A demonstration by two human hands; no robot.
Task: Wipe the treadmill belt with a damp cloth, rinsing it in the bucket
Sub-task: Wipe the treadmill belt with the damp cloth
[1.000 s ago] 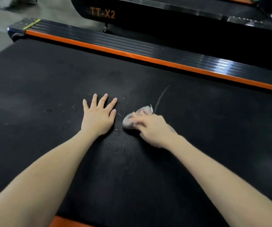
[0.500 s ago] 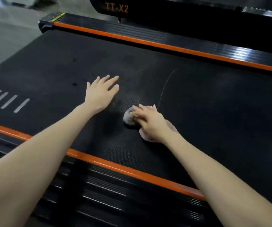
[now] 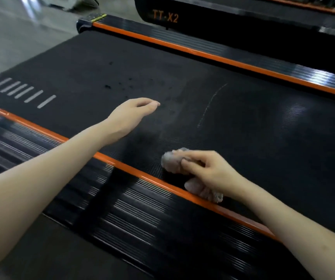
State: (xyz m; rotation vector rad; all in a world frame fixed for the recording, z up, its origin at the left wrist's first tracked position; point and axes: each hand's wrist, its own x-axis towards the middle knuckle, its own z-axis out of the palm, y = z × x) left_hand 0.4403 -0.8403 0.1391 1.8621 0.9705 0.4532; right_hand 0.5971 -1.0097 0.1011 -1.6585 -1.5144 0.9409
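**Cloth** (image 3: 174, 161): pale grey-pink and bunched into a wad. It lies on the treadmill belt (image 3: 263, 148) at its near edge. One lump shows ahead of the fingers, and a fuzzy tail trails out under the palm onto the orange strip (image 3: 134, 170) of the near side rail.

**Right hand** (image 3: 209, 170): fingers curled over the wad and gripping it, pressed down on the belt.

**Left hand** (image 3: 130, 114): holds nothing. The fingers are loosely gathered and drooping, over the middle of the belt.

**Belt surface**: black with a fine weave.
- Dark specks (image 3: 120, 84) are scattered beyond the left hand.
- A thin pale curved line (image 3: 209, 106) runs toward the far edge.
- A row of grey dashes (image 3: 23, 91) is printed near the left end.

**Change from half a second ago**:
- The left hand lay flat on the belt with its fingers spread. It is now lifted and slack.
- The right hand and cloth sat further in from the near edge. They have since drawn back to the orange strip, and the tail now overlaps it.

**Writing**: "TT-X2" in orange letters (image 3: 165, 16) on the neighbouring machine past the far rail (image 3: 223, 59). A yellow sticker (image 3: 99, 17) sits at the far left corner, and its text cannot be read.
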